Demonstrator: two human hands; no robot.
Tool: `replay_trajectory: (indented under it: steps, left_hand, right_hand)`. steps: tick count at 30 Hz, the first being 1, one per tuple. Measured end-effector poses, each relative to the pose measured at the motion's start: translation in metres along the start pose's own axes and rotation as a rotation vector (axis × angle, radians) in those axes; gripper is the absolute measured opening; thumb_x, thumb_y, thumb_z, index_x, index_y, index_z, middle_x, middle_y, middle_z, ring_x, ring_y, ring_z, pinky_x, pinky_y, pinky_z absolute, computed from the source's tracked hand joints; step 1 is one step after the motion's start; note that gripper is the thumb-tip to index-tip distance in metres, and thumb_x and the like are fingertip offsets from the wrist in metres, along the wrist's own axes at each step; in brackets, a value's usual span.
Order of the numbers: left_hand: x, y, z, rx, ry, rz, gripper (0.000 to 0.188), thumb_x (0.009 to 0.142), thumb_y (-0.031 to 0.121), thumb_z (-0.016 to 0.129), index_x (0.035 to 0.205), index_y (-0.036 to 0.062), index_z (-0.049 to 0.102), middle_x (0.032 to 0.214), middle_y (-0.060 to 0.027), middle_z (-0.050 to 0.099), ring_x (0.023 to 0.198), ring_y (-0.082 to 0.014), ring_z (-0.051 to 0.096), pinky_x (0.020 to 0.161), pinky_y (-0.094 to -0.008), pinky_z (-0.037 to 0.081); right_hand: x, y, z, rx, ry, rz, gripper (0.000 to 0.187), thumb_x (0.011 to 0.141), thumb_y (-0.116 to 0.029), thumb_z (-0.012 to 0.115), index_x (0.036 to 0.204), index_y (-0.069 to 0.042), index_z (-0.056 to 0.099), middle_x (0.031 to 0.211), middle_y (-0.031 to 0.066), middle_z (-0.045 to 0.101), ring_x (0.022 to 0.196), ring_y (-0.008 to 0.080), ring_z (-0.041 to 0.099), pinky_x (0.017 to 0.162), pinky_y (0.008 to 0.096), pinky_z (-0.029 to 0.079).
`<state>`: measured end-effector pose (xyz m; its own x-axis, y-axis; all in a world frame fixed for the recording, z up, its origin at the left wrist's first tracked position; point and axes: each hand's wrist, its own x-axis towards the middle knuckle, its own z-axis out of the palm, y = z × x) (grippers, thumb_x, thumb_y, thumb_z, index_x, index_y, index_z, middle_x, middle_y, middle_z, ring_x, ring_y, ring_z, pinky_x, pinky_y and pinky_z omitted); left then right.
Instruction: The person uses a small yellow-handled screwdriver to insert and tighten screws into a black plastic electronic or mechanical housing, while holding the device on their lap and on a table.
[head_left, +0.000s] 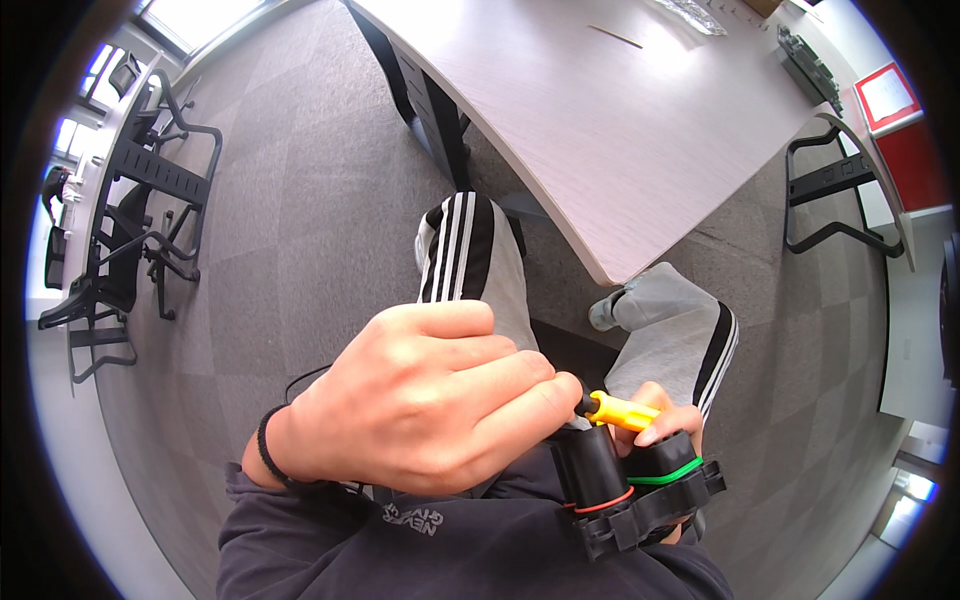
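Observation:
My left hand (430, 400) is closed, its fingers curled with the knuckles up. Its fingertips pinch the black end (587, 404) of a yellow plug-like piece (622, 411). Thumb and forefinger of my right hand (665, 418) grip the yellow piece from the other side. Just below it, in front of my torso, is a black plastic housing (640, 515) with two stubby barrels, also held by my right hand. A red ring (605, 502) circles one barrel and a green ring (668, 474) the other. My left palm and most right fingers are hidden.
A pale table (620, 150) stands ahead, its corner near my knees. On it lie a thin stick (615, 37), a clear plastic bag (690, 14) and a dark green object (808, 68). Desks and black chairs (125, 245) line the left; a thin black cable (305, 377) shows by my left wrist.

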<state>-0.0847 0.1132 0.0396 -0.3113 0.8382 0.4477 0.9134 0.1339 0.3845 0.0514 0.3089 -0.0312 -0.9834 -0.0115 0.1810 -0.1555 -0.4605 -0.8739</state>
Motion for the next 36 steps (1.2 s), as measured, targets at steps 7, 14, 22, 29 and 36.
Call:
replay_trajectory:
  steps: [7, 14, 22, 29, 36]
  left_hand:
    - [0.003, 0.001, 0.003, -0.010, -0.005, -0.001, 0.013, 0.071, 0.013, 0.066, 0.080, 0.0035, 0.063, 0.068, -0.0015, 0.063, 0.052, -0.0095, 0.056, 0.049, -0.0235, 0.036]
    - [0.003, -0.005, -0.001, -0.009, 0.000, -0.014, 0.014, 0.074, 0.016, 0.067, 0.082, 0.0048, 0.064, 0.068, -0.0010, 0.063, 0.052, -0.0108, 0.056, 0.049, -0.0237, 0.035]
    - [0.003, -0.025, -0.002, -0.834, 0.142, -0.496, 0.042, 0.079, 0.031, 0.071, 0.100, -0.0039, 0.062, 0.093, -0.0131, 0.066, 0.084, -0.0195, 0.063, 0.077, -0.0318, 0.049]
    - [0.000, -0.017, 0.032, -1.460, 0.141, -0.423, 0.028, 0.096, 0.024, 0.045, 0.104, -0.0004, 0.055, 0.104, -0.0203, 0.062, 0.110, -0.0329, 0.056, 0.095, -0.0449, 0.043]
    - [-0.036, -0.026, -0.022, -1.064, 0.803, -0.404, 0.026, 0.102, 0.027, 0.027, 0.094, 0.0079, 0.044, 0.077, -0.0019, 0.041, 0.062, -0.0101, 0.042, 0.057, -0.0241, 0.039]
  right_hand:
    - [0.003, 0.002, -0.001, -0.014, -0.036, -0.007, 0.029, 0.084, -0.023, 0.061, 0.105, -0.006, 0.050, 0.091, 0.0131, 0.050, 0.081, 0.0199, 0.050, 0.077, 0.0308, 0.039]
    - [0.007, 0.003, 0.008, 0.041, 0.016, 0.005, 0.037, 0.085, -0.032, 0.061, 0.107, -0.006, 0.048, 0.091, 0.0122, 0.050, 0.083, 0.0190, 0.049, 0.078, 0.0305, 0.039]
    - [0.013, 0.000, 0.014, 0.178, 0.131, 0.017, 0.056, 0.082, -0.051, 0.061, 0.110, -0.005, 0.047, 0.094, 0.0112, 0.045, 0.082, 0.0177, 0.046, 0.073, 0.0300, 0.039]
    - [0.019, 0.004, 0.027, 0.133, -0.072, 0.090, 0.070, 0.084, -0.050, 0.051, 0.129, 0.000, 0.032, 0.105, 0.0138, 0.046, 0.092, 0.0174, 0.047, 0.082, 0.0308, 0.038]
    - [0.046, 0.028, 0.045, 0.249, -0.057, 0.341, 0.043, 0.098, -0.023, 0.036, 0.133, 0.001, 0.029, 0.122, 0.0090, 0.047, 0.113, 0.0131, 0.046, 0.098, 0.0285, 0.034]
